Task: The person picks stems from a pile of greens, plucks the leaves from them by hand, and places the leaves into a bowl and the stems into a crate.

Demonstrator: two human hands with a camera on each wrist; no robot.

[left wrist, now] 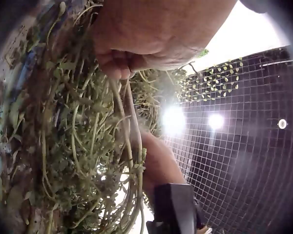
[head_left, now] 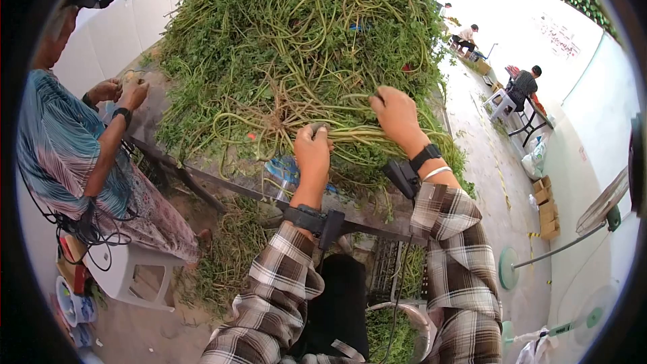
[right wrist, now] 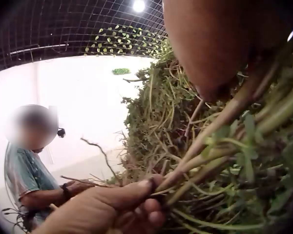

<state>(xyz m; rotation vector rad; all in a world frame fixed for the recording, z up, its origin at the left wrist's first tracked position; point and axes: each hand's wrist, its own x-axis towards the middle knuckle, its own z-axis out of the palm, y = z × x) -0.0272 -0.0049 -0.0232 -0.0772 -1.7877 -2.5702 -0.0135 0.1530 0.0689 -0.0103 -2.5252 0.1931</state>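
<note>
A bundle of long green plant stems [head_left: 360, 134] runs sideways between my two hands, over the near side of a big leafy heap [head_left: 296, 27]. My left hand [head_left: 313, 155] pinches the stems close to their brown, stringy roots [head_left: 275, 120]. In the left wrist view, thin stems [left wrist: 133, 122] hang down from the fingertips of that hand. My right hand [head_left: 399, 118] holds the stems farther right, its fingers curled. In the right wrist view, a thick stem [right wrist: 219, 119] stretches from the left hand up to the right hand, which partly hides it.
The heap lies on a dark table [head_left: 236, 185]. A person [head_left: 81, 128] stands at the left, beside a white stool [head_left: 128, 273]. Below the table are a crate [head_left: 387, 269] and a tub [head_left: 424, 330] of greens. Other people sit along the right wall, near cardboard boxes [head_left: 547, 209].
</note>
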